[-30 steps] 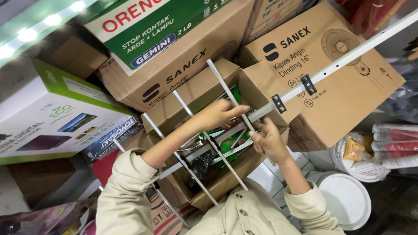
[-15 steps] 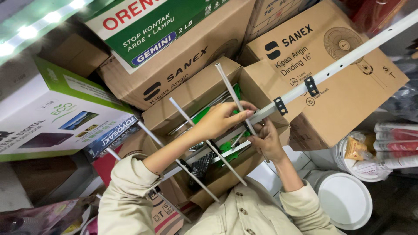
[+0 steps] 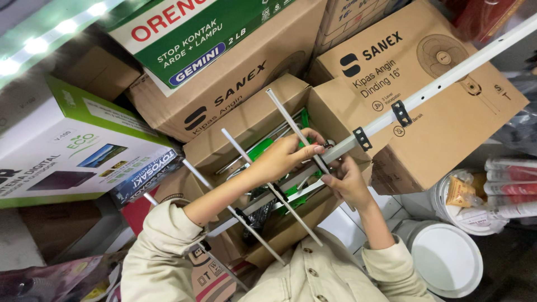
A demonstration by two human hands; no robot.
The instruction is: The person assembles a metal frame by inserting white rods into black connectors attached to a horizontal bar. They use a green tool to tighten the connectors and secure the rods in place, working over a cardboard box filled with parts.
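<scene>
A long white antenna boom runs from lower left to upper right, with silver cross rods and black clamps on it. My left hand is closed on one cross rod where it meets the boom. Just below the boom, my right hand pinches the lower part of the same rod. Both hands are over an open brown carton that holds green plastic parts and more metal rods.
Stacked cardboard boxes fill the space behind, with a green and white box at the left. A white lidded bucket and another pail with packets stand at the lower right. Rolled items lie at the right edge.
Both hands stay at the same joint of rod and boom. The antenna and the view have shifted slightly, and my left fingers have wrapped further round the rod.
</scene>
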